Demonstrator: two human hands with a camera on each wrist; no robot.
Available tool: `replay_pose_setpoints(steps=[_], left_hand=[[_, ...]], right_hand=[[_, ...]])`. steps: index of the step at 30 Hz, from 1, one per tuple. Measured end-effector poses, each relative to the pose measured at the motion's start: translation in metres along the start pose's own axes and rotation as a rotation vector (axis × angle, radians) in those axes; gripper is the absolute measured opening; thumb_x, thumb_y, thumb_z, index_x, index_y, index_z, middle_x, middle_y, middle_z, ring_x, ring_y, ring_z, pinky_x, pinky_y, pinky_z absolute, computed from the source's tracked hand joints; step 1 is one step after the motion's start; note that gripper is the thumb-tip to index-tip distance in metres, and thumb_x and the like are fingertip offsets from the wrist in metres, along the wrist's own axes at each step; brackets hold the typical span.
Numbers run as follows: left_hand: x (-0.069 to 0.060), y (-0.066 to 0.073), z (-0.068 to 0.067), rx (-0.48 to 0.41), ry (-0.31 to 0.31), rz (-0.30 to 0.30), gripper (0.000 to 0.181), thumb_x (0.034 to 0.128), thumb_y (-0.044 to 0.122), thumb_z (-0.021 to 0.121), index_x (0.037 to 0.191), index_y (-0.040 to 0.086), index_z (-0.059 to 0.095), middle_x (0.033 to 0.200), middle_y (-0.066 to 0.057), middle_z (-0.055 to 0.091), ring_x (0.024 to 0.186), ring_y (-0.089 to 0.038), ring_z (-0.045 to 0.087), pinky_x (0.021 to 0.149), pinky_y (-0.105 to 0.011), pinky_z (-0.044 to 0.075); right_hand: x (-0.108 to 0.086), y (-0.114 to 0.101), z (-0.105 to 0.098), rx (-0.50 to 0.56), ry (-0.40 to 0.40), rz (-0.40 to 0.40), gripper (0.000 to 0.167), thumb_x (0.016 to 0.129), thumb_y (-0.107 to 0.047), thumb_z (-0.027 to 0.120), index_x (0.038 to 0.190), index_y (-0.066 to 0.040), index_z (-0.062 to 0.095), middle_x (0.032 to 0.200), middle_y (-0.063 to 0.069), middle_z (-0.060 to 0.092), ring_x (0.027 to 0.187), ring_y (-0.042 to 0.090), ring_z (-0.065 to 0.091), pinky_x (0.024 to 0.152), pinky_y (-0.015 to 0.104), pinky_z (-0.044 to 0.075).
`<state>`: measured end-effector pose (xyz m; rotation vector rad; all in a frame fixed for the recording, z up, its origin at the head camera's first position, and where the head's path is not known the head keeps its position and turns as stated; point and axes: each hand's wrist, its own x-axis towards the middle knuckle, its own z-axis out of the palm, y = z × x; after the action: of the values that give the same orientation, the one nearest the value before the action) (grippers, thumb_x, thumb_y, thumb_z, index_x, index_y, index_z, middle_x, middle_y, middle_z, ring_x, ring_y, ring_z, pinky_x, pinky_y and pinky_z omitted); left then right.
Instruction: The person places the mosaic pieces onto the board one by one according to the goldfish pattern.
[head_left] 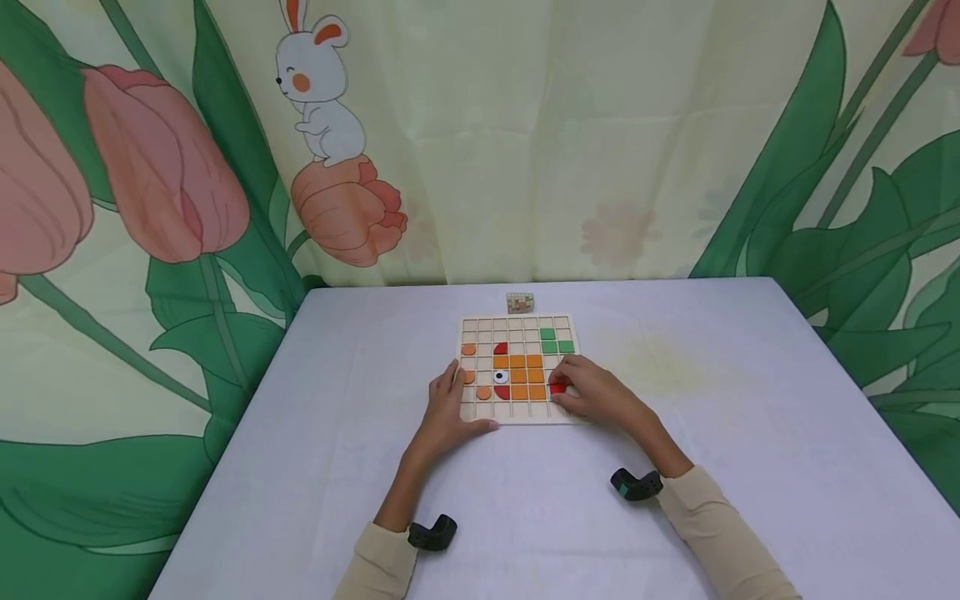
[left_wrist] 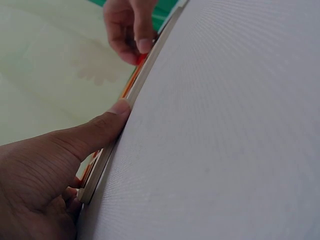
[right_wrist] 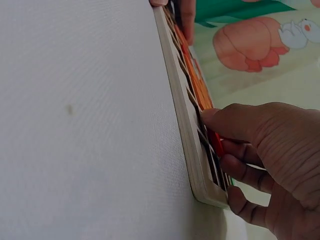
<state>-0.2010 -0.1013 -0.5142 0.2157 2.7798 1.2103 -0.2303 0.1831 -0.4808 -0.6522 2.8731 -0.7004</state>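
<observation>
A wooden grid board (head_left: 525,420) lies flat on the table. My left hand (head_left: 442,417) holds its near left corner, thumb along the front edge and fingers at the left side. With thumb and fingers, my right hand (head_left: 600,392) pinches a red piece (head_left: 557,388) over the board's right part; the fingers partly cover it. Several orange square tiles (head_left: 517,377) fill the middle cells, beside a white eye tile (head_left: 501,377) and two red curved pieces (head_left: 501,348). Orange round pieces (head_left: 468,349) sit at the left, green tiles (head_left: 550,340) at the upper right.
Behind the board stands a small clear box (head_left: 520,302) with unclear contents. A white cloth covers the table (head_left: 337,375), and a printed curtain (head_left: 487,142) hangs at its far edge. Each wrist carries a black camera (head_left: 433,533).
</observation>
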Motion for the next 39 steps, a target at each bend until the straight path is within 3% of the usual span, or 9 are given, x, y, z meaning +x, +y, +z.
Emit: replay_pose_setpoints(steps=[8, 23, 39], left_hand=[[0.0030, 0.0040, -0.0021, 0.007, 0.017, -0.009, 0.119, 0.0785, 0.037, 0.094, 0.169, 0.003, 0.024, 0.179, -0.013, 0.013, 0.159, -0.038, 0.020, 0.125, -0.056, 0.039], [0.0001, 0.0028, -0.0003, -0.005, 0.004, -0.005, 0.120, 0.0786, 0.039, 0.095, 0.170, 0.007, 0.023, 0.179, -0.014, 0.013, 0.159, -0.039, 0.020, 0.124, -0.057, 0.039], [0.0000, 0.0024, 0.0002, -0.011, 0.004, 0.002, 0.122, 0.0782, 0.041, 0.095, 0.170, 0.007, 0.022, 0.179, -0.016, 0.013, 0.159, -0.040, 0.020, 0.125, -0.056, 0.038]], right_hand=[[0.0047, 0.0000, -0.0013, -0.006, 0.010, -0.031, 0.023, 0.095, -0.020, 0.081, 0.113, -0.007, 0.075, 0.112, 0.006, 0.064, 0.102, 0.020, 0.058, 0.095, 0.038, 0.059], [0.0003, -0.0012, 0.0001, 0.052, -0.006, -0.030, 0.028, 0.095, -0.020, 0.081, 0.117, -0.004, 0.074, 0.114, 0.009, 0.065, 0.106, 0.023, 0.059, 0.102, 0.044, 0.058], [-0.0008, 0.0044, 0.0053, 0.037, 0.020, -0.037, 0.029, 0.095, -0.020, 0.081, 0.118, -0.003, 0.075, 0.110, 0.007, 0.064, 0.104, 0.022, 0.059, 0.098, 0.042, 0.058]])
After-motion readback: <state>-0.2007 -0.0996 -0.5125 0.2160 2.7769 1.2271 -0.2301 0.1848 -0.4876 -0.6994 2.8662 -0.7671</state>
